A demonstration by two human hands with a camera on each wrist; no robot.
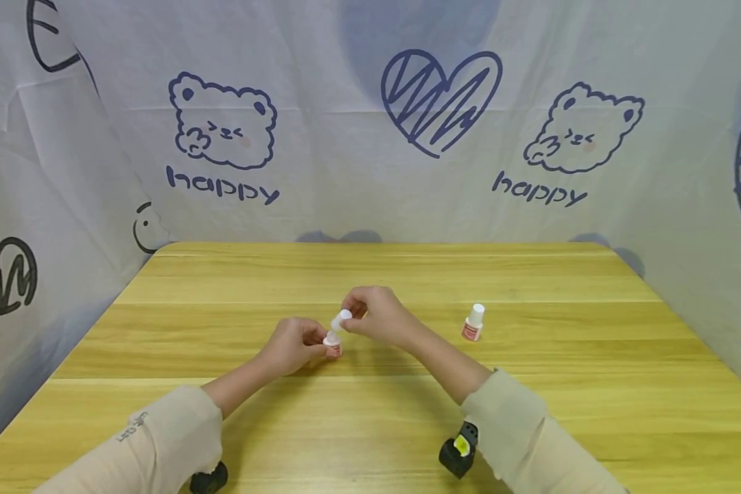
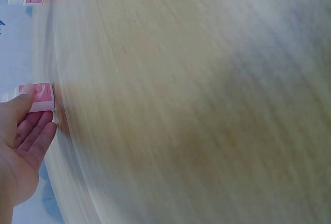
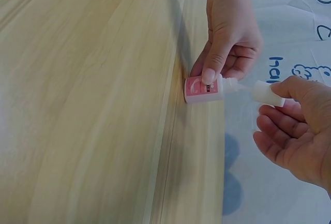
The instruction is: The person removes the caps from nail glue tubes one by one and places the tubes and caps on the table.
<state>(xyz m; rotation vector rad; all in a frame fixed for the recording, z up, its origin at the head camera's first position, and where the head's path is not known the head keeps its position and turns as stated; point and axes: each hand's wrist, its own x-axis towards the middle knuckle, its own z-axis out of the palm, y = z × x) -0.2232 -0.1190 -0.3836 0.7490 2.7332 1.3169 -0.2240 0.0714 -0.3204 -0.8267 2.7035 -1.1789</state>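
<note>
My left hand (image 1: pixel 290 347) grips a small bottle (image 1: pixel 333 348) with a pink label, holding it upright on the table; the thumb lies across the label (image 3: pixel 199 86) in the right wrist view. Just above the bottle's neck, my right hand (image 1: pixel 379 317) pinches a white cap (image 1: pixel 344 317) between thumb and fingers, tilted. The right wrist view shows the cap (image 3: pixel 268 93) apart from the bottle's white neck (image 3: pixel 230 85), with a thin pale tip between them. In the left wrist view my left hand (image 2: pixel 23 146) holds the bottle (image 2: pixel 43 98) near its base.
A second bottle (image 1: pixel 472 324) with its white cap on stands upright to the right of my right hand. The wooden table (image 1: pixel 370 432) reaches back to a white cloth with drawn bears and hearts.
</note>
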